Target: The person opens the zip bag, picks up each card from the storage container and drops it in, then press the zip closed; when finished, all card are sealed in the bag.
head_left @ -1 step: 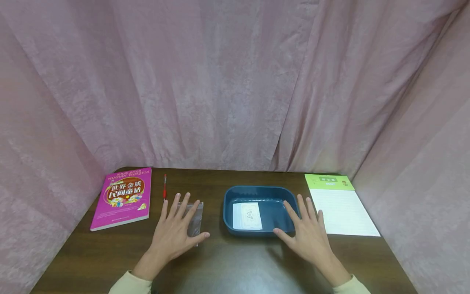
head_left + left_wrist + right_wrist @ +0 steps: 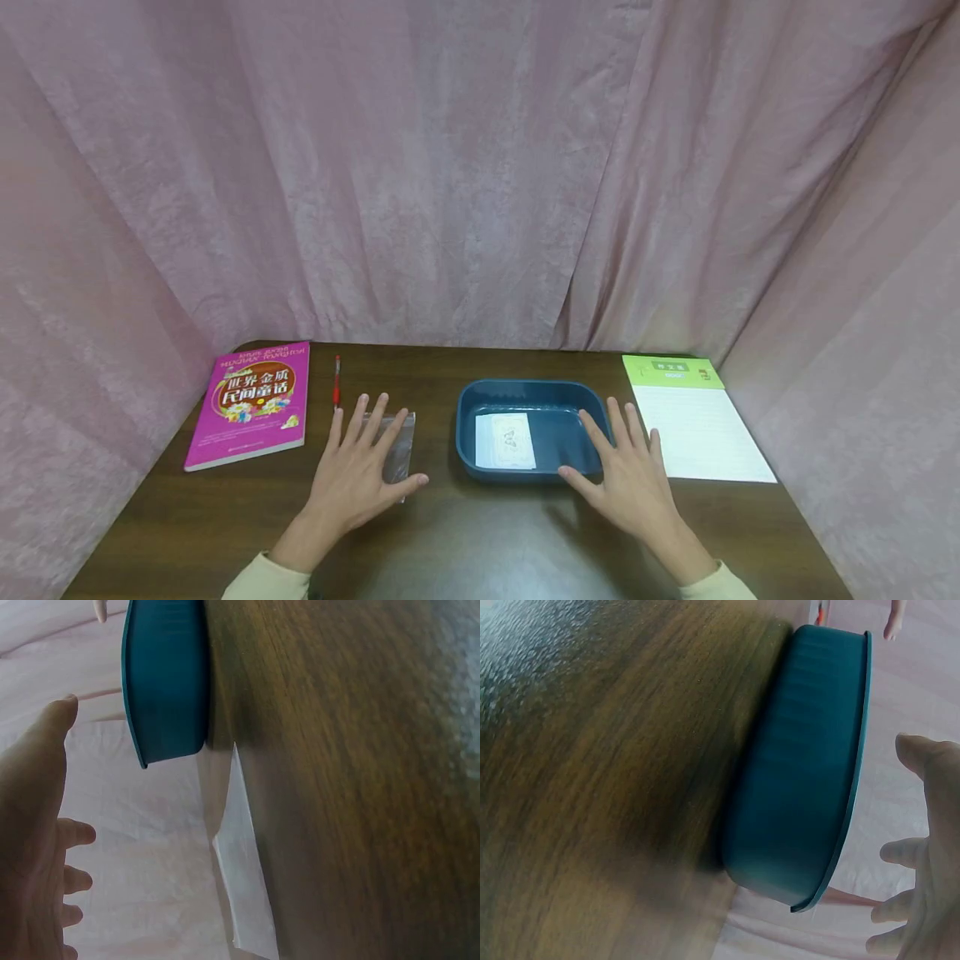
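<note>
Over the table hangs my left hand, fingers spread and holding nothing. Beneath it in the head view lies a clear plastic bag, partly hidden by the hand; the left wrist view shows the bag flat on the wood, below the palm. My right hand is likewise spread and holds nothing, overlapping the right end of a dark blue plastic tray. From the right wrist view, the hand stays apart from the tray's wall. Inside the tray, at its left, sit white cards, the top one printed with a butterfly.
A pink book lies at the table's left side, with a red pen to its right. On the right side is a lined writing pad with a green header. Pink curtains enclose the back and sides.
</note>
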The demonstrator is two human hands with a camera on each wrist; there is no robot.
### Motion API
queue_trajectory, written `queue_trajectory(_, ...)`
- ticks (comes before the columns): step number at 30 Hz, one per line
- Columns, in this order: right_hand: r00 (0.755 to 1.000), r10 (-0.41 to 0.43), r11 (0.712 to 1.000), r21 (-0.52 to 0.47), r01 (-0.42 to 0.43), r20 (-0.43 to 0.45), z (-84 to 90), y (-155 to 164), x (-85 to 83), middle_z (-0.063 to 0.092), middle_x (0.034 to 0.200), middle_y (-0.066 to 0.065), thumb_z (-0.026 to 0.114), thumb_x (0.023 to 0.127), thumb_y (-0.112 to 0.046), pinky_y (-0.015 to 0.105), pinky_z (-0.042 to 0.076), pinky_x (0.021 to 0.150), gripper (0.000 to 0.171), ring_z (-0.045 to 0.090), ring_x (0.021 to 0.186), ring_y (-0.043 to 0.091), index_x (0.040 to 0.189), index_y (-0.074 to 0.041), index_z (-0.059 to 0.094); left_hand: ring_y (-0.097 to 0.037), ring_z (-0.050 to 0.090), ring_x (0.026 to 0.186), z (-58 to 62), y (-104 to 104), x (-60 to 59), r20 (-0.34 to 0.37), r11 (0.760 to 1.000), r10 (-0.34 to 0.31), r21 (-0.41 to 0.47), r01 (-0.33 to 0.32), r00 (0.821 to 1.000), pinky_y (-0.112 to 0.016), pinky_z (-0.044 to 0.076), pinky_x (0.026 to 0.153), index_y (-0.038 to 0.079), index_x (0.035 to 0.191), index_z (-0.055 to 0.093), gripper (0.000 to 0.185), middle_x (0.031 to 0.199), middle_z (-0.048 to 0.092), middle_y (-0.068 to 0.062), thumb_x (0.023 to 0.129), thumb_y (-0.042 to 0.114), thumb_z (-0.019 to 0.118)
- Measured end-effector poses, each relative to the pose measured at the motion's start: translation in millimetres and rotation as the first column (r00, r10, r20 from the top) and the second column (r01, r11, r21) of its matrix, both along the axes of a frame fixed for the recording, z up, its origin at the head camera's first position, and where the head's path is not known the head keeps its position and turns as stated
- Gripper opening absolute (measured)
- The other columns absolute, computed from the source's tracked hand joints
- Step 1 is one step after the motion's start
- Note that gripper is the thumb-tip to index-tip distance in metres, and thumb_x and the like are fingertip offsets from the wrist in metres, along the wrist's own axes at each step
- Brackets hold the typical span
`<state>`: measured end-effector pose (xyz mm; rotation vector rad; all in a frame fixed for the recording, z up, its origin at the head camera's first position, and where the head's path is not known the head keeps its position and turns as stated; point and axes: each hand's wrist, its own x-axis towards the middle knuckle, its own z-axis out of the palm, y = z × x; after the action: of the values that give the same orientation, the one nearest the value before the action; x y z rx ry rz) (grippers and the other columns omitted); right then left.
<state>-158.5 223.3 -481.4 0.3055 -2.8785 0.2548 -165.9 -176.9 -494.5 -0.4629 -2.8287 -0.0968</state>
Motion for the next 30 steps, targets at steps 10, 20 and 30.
queue_trajectory(10, 0.999, 0.045, 0.999, -0.020, -0.045, -0.021, 4.0, -5, -1.0, 0.021, 0.167, 0.021, 0.061, 0.085, -0.075, 0.076, 0.018, 0.112, 0.090, 0.015, 0.153, 0.047, 0.157, -0.024, 0.042, -0.038, 0.011, 0.156, 0.5, -1, -0.3, -0.007, 1.000, -0.010, 0.019, 0.010, 1.000, -0.064, 0.008, 0.121, 0.023, 0.159, 0.037, 0.103, 0.168, 0.022, -0.012, 0.081, 0.089, 0.043)
queue_trajectory(20, 0.993, 0.121, 0.990, -0.067, -0.121, -0.007, 9.4, -30, -7.0, 0.026, 0.166, 0.018, 0.060, 0.087, -0.073, 0.073, 0.020, 0.114, 0.087, 0.020, 0.153, 0.043, 0.156, -0.022, 0.044, -0.037, 0.010, 0.157, 2.7, -9, -5.4, 0.036, 0.999, -0.022, 0.046, 0.021, 0.999, -0.063, 0.007, 0.122, 0.023, 0.159, 0.037, 0.100, 0.169, 0.021, -0.012, 0.083, 0.088, 0.044)
queue_trajectory(30, 0.971, 0.234, 0.964, -0.117, -0.238, -0.044, 11.5, -62, -15.9, 0.033, 0.164, 0.016, 0.057, 0.089, -0.074, 0.067, 0.028, 0.114, 0.085, 0.029, 0.150, 0.041, 0.155, -0.022, 0.046, -0.036, 0.008, 0.157, -2.6, -30, -12.3, 0.114, 0.990, -0.041, 0.136, 0.026, 0.993, -0.062, 0.008, 0.122, 0.023, 0.160, 0.034, 0.096, 0.169, 0.020, -0.010, 0.086, 0.084, 0.045)
